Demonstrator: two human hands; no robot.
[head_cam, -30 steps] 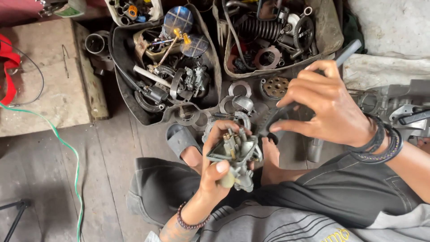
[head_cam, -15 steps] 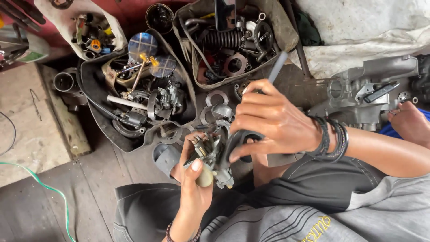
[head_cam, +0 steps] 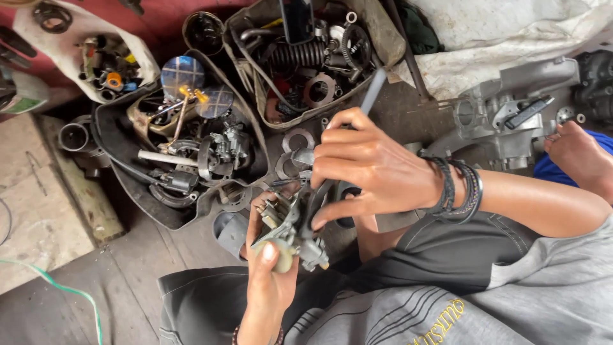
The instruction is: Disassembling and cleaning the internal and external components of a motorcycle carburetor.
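Right hand (head_cam: 377,169), now down on the carburetor (head_cam: 287,230) gripped by left hand (head_cam: 268,281), clenches a grey-handled tool (head_cam: 370,96).

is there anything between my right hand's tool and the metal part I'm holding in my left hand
Nothing visible. The right hand holds a dark tool whose lower end already reaches the metal part gripped in the left hand. The exact contact spot is hidden by the fingers.

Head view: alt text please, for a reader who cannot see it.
Seated on a workshop floor, a person's left hand holds a small metal carburetor while the right hand works a grey-handled tool into it. Trays of engine parts lie beyond.
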